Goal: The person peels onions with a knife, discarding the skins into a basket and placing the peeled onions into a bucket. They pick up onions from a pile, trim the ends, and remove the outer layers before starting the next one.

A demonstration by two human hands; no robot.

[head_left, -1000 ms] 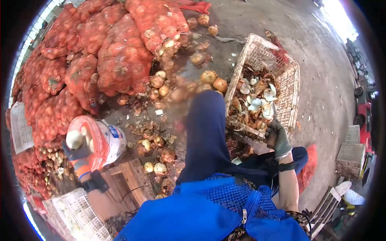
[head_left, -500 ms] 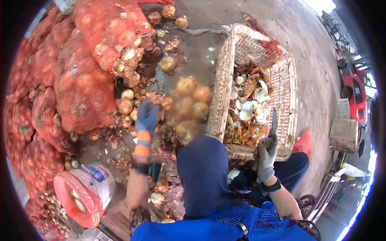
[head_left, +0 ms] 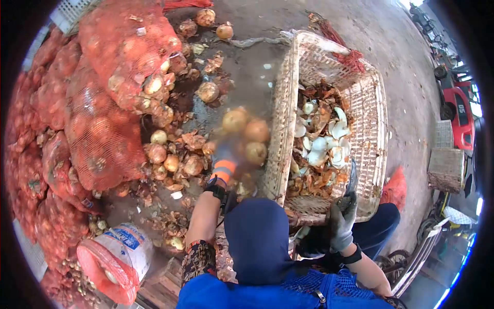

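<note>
Reaching among loose onions (head_left: 256, 131) on the floor just beside the crate (head_left: 378, 134), the left hand (head_left: 229, 154) is too blurred to show its fingers' state; the right hand (head_left: 342, 222) has its fingers curled around a knife (head_left: 352, 177).

Single head-worn view, looking forward and steeply down from above the blue vest (head_left: 221, 292), wide-angle, with dark curved margins. Reference: the crate (head_left: 369, 129), close in, right of frame centre; the raised knee (head_left: 259, 234) is nearer the lens, at its near-left side. Coverage runs from the mesh sacks (head_left: 105, 129) left of it to the distant red vehicle (head_left: 459, 113) right of it.
</note>
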